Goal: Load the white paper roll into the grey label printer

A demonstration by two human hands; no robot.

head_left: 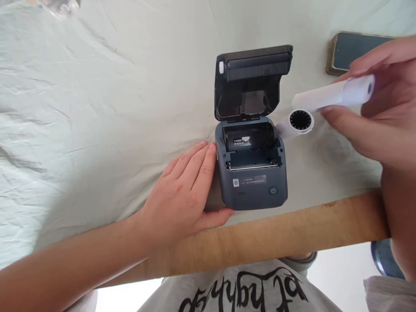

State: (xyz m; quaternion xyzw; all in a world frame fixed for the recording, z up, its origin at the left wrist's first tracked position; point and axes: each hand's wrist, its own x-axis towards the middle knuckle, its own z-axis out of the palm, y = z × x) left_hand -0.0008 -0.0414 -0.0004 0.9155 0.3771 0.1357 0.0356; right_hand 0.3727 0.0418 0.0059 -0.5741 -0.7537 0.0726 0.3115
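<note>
A dark blue-grey label printer point(256, 190) sits with its lid point(248, 102) raised, its inner bay and metal bar showing. My left hand point(190, 186) cradles its near left corner, fingers along the left side and thumb at the front edge. Between thumb and fingers, my right hand point(383, 104) grips a slim white paper roll point(331, 93), held slanted to the right of the printer. Just below that roll, a second white roll point(290, 128) with a black ribbed core end leans or lies against the printer's right side; how it rests is hard to tell.
A phone point(354, 50) in a clear-edged case lies at the upper right, partly behind my right hand. Pale creased cloth point(113, 108) covers the table, whose wooden edge point(260, 242) runs along the front. A clear plastic object point(61, 6) shows at the upper left.
</note>
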